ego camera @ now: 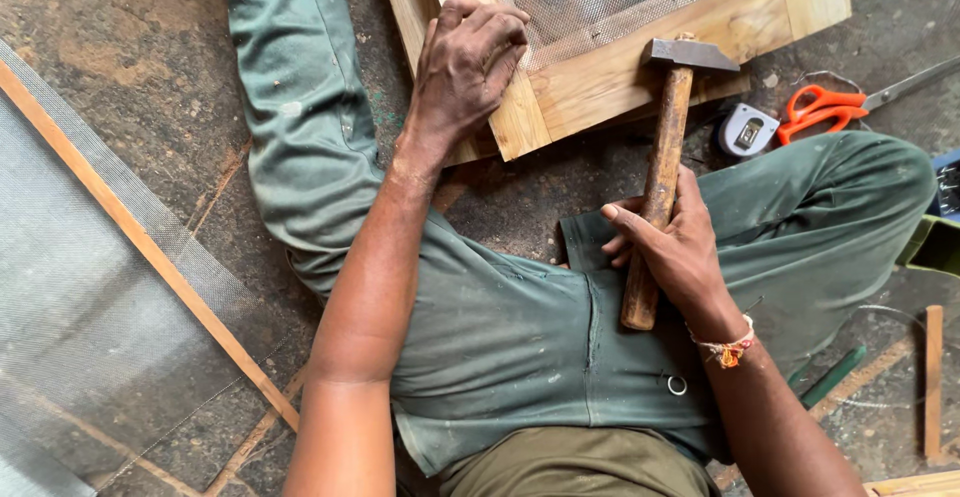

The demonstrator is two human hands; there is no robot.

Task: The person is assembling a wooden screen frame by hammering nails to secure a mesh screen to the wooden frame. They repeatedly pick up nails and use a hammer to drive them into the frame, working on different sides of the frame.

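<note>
Left hand (468,62) extended forward, palm down, fingers curled over an edge, forearm straight. Right hand (672,247) drawn close to the lap, fingers wrapped in a closed grip, wrist bent inward.
</note>
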